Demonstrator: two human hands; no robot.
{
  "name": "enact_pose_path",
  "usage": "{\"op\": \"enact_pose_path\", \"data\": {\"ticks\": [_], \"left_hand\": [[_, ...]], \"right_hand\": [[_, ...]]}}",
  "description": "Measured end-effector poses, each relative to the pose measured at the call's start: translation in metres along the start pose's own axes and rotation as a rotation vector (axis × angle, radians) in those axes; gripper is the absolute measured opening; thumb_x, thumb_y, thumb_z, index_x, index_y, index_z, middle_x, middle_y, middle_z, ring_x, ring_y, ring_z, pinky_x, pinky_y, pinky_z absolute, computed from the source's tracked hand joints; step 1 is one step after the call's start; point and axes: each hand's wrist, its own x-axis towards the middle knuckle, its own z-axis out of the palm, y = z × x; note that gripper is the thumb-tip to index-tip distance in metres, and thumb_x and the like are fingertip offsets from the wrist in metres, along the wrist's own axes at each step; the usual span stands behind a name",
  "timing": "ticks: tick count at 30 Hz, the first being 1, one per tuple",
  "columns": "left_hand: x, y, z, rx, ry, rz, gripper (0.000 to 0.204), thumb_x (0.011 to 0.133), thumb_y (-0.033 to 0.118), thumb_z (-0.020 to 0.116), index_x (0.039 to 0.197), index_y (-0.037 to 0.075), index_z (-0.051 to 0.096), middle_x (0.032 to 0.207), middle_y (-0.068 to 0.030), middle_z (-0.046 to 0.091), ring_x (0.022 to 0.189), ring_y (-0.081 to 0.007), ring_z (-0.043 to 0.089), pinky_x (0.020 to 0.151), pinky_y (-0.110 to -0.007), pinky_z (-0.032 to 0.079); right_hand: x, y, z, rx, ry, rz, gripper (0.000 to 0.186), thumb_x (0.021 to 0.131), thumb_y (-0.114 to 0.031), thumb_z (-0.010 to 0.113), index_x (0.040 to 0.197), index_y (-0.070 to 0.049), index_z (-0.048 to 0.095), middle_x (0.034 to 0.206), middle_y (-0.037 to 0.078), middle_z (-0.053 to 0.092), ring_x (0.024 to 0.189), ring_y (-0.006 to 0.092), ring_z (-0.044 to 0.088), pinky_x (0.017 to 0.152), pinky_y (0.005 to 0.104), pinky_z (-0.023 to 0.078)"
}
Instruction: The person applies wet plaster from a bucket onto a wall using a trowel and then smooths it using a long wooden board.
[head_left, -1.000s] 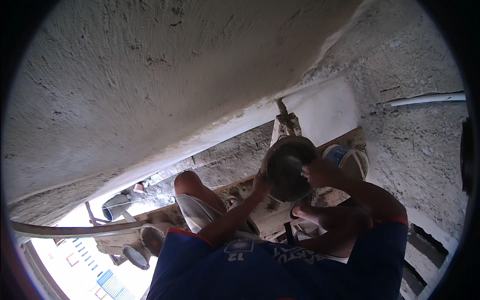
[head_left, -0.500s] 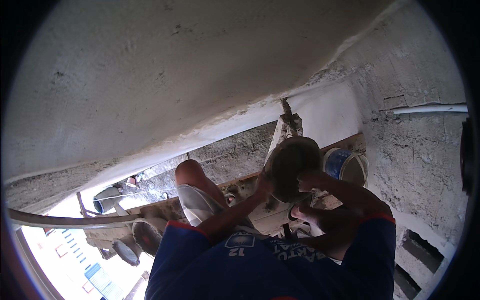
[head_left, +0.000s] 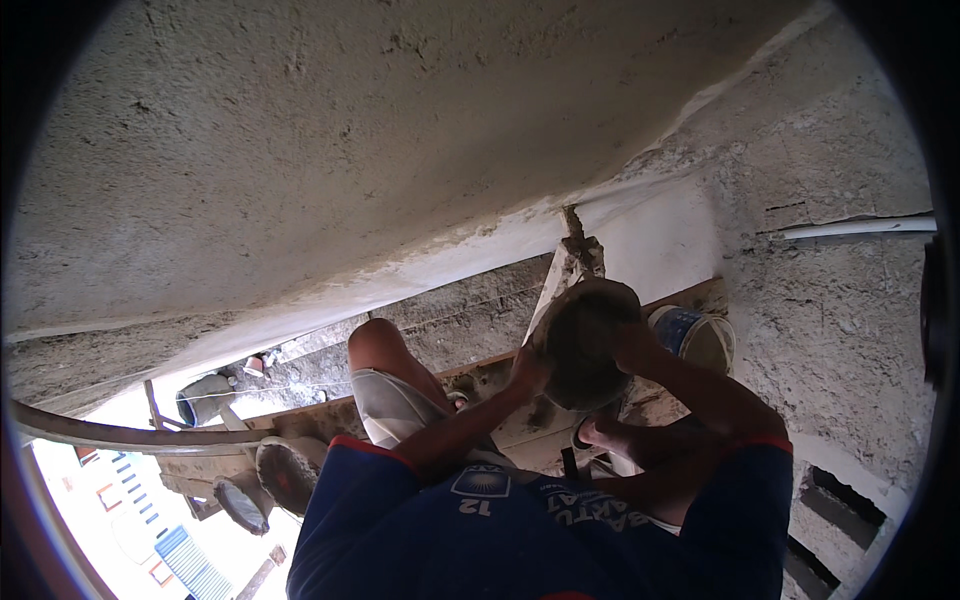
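In front of my knees is a round dark bucket [head_left: 580, 375], seen from above and tipped a little, with a grey, mortar-like inside. My left hand [head_left: 530, 367] grips its left rim. My right hand [head_left: 632, 347] is closed over the right part of the bucket's mouth; its fingers are in shadow, and whatever they hold is hidden. Just right of that hand, a blue-and-white pail [head_left: 690, 335] lies tilted on the boards. Behind the dark bucket, a mortar-smeared pale post [head_left: 560, 285] leans up toward the slanted plaster.
A broad slanted plaster surface [head_left: 330, 150] hangs low overhead. Rough wall [head_left: 820, 300] with a white pipe [head_left: 860, 229] closes the right side. Wooden planks [head_left: 330, 418] lie underfoot. At left are two more buckets [head_left: 288, 475] [head_left: 240, 505] and a curved pole [head_left: 140, 440] above a bright drop.
My right hand has shifted slightly up and right over the bucket's mouth. My left hand keeps its hold on the rim. The view has tilted slightly.
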Motion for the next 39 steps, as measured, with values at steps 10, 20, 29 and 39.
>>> {"op": "enact_pose_path", "data": {"ticks": [10,20,29,39], "left_hand": [[-0.005,0.003,-0.008,-0.037,-0.069,-0.011,0.045,0.07,0.01,0.057,0.112,-0.003,0.046,0.089,-0.018,0.059,0.081,-0.0294,0.059,0.071,-0.037,0.047],[0.005,-0.007,-0.008,-0.015,-0.017,0.052,0.046,0.071,0.01,0.056,0.114,-0.005,0.047,0.093,-0.0231,0.061,0.085,-0.0317,0.06,0.072,-0.038,0.048],[0.003,0.005,-0.017,-0.323,-0.144,-0.02,0.047,0.073,0.009,0.058,0.117,-0.003,0.045,0.101,-0.0171,0.06,0.097,-0.0249,0.057,0.08,-0.035,0.047],[0.008,-0.011,-0.018,-0.249,-0.101,-0.103,0.053,0.069,0.011,0.058,0.118,-0.002,0.045,0.097,-0.0159,0.061,0.083,-0.0183,0.06,0.066,-0.033,0.049]], "right_hand": [[-0.018,-0.024,-0.057,0.448,-0.238,-0.232,0.022,0.072,-0.026,0.056,0.08,-0.006,0.06,0.075,0.015,0.061,0.076,0.0327,0.061,0.067,0.0433,0.049],[-0.001,-0.015,0.013,0.012,0.107,-0.064,0.016,0.072,-0.02,0.056,0.073,-0.004,0.062,0.073,0.013,0.063,0.071,0.0307,0.063,0.062,0.0421,0.05],[-0.033,-0.045,-0.076,0.328,-0.19,-0.103,0.02,0.069,-0.018,0.059,0.083,-0.004,0.064,0.078,0.015,0.062,0.077,0.0289,0.063,0.066,0.0412,0.05],[0.032,-0.027,-0.034,-0.041,-0.192,0.082,0.016,0.067,-0.018,0.06,0.077,-0.007,0.067,0.076,0.013,0.064,0.07,0.029,0.064,0.06,0.0399,0.051]]}}
